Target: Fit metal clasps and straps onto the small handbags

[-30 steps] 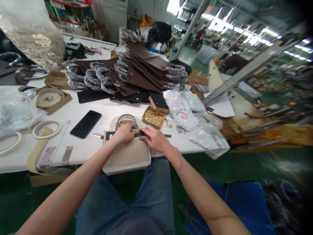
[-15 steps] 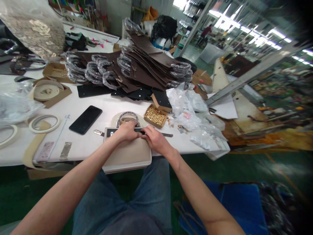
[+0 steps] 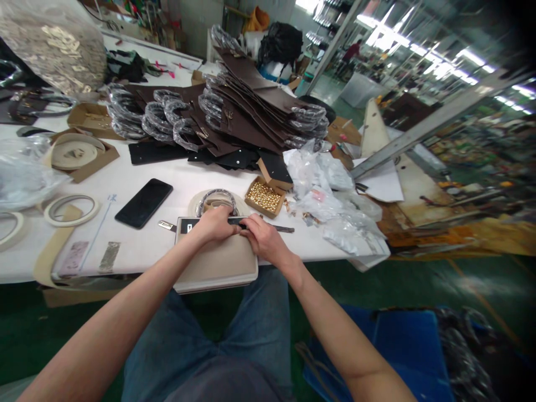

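Observation:
A beige handbag (image 3: 218, 261) lies at the table's front edge, its lower end over my lap. Along its far edge runs a black strip (image 3: 190, 225) with a pale metal fitting near the left end. A plastic-wrapped curved handle (image 3: 218, 194) rises beyond that strip. My left hand (image 3: 216, 223) is closed on the bag's far edge by the handle, thumb on the black strip. Close beside it, my right hand (image 3: 262, 234) pinches the same edge; anything small between the fingertips is hidden. A strap with a metal end (image 3: 167, 225) sticks out left, and a dark strap end (image 3: 285, 229) shows right.
A small box of gold-coloured studs (image 3: 264, 197) stands beyond my right hand. Clear plastic bags (image 3: 326, 192) lie to the right. Leftward are a black phone (image 3: 144, 203) and tape rolls (image 3: 72, 210). Brown bag pieces with wrapped handles (image 3: 251, 106) are piled behind.
The view has shifted slightly, moving the scene a little left and up. Both hands stay at the bag's far edge, with only slight finger movement.

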Available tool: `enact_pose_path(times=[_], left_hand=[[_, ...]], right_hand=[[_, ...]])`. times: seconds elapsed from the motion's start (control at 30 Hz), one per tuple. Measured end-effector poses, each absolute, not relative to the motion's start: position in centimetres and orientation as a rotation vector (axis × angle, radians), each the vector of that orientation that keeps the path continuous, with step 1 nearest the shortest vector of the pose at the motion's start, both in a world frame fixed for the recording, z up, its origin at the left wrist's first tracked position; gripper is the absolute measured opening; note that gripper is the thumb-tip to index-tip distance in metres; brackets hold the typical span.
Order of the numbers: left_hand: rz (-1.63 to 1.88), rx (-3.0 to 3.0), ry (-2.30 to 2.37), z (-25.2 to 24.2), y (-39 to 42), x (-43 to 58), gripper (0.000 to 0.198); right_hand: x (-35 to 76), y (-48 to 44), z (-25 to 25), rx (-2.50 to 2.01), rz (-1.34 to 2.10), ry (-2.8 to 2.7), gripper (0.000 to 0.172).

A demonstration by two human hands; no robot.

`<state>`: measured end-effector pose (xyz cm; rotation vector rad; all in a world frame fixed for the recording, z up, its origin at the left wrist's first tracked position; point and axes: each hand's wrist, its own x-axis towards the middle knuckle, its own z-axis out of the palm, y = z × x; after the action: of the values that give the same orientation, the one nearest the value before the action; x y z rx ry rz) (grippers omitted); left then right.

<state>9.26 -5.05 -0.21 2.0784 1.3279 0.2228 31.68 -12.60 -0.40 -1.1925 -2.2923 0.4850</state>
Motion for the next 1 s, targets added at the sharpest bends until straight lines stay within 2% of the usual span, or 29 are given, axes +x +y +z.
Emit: enact_pose_path(times=[0.13,0.37,0.53,1.0], left_hand=[[0.23,2.063,1.332,-0.1,-5.2,9.2,0.047],[0.227,2.038,1.345,-0.2,-5.2,9.2,0.043],[0.268,2.087,1.346,-0.5,-5.4,9.1,0.039],[0.274,2.125,1.157,-1.2,-4.7,8.1,0.039]], right_hand=[[32.6,-12.5,0.7,-1.173,0.655,-2.165,0.034],[32.6,-12.1,0.8,-1.228,0.846,-1.938,0.044],[32.0,-11.9,0.0,-1.27,0.892,-1.863,0.018],[30.9,-12.4,0.2,-1.244,0.633,-2.013,0.009]])
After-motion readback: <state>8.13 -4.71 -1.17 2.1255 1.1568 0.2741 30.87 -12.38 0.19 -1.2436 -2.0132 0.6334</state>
